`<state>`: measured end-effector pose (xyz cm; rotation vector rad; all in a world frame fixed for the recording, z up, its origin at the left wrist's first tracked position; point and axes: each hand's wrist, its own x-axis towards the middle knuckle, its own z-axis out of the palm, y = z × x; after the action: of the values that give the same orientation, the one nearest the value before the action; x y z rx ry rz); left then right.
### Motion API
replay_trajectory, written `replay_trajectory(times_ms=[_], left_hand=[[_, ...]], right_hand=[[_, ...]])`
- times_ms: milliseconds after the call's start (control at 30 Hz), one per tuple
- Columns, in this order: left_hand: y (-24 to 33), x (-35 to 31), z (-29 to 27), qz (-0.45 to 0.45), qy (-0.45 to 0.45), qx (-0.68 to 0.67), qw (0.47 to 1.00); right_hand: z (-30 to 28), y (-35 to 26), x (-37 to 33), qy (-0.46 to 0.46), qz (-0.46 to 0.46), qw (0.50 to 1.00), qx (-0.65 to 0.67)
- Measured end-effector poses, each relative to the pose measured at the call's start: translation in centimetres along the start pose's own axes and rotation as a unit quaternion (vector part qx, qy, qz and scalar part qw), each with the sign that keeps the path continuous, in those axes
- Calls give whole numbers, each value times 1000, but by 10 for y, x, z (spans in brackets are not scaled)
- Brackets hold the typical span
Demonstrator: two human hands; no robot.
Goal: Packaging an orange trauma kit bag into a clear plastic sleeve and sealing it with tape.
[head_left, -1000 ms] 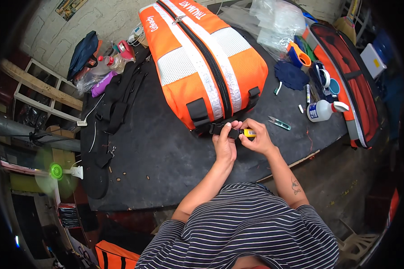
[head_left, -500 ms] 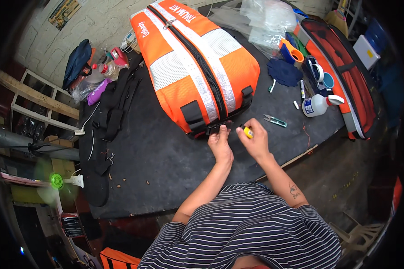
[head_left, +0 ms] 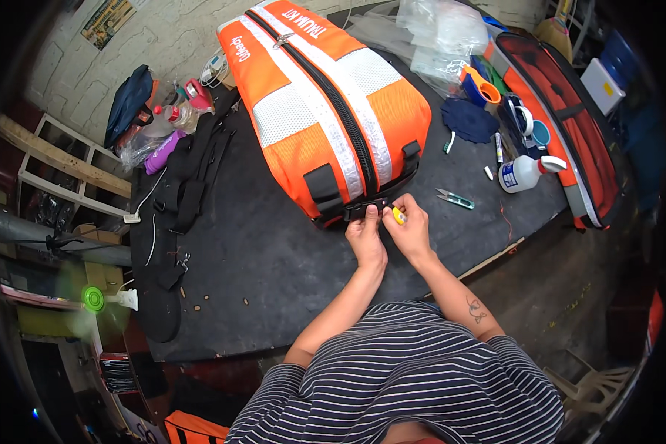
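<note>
Left grip [head_left: 365, 237] pinches black strap [head_left: 357, 211] on orange bag [head_left: 333, 111], apparently steadying it, while right grip [head_left: 411, 231] clasps yellow object [head_left: 399, 215].

Beside the spray bottle [head_left: 518, 176] lies a marker [head_left: 499, 147]; left of the bottle, snips [head_left: 459, 200]; beyond it, a blue cloth [head_left: 468, 121] and plastic bags [head_left: 455, 33]; far left of it, a fan [head_left: 94, 298].
</note>
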<state>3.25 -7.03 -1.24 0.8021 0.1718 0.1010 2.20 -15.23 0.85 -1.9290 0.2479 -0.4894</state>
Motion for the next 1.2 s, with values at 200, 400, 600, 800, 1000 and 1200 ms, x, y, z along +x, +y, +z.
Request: replay_trajectory(times_ms=[200,400,600,800,1000,1200], left_hand=[[4,-1,2,-16,-6,-1,1000],[9,-7,15,-113,-32,-77,990],[9,-7,21,-128,-73,-50,988],[10,-5,20,-124,-82,-38,988],[11,-6,20,-140,-82,-55,985],[8,-4,14,-150,-93,-60,983]], right_hand=[[2,5,0,6,10,998,69],[-2,26,-24,25,-36,982,181],[-5,10,-25,12,-91,991,96],[-4,5,-21,0,-83,995,51],[-4,6,-21,6,-67,995,78],[-4,4,-22,8,-80,994,79]])
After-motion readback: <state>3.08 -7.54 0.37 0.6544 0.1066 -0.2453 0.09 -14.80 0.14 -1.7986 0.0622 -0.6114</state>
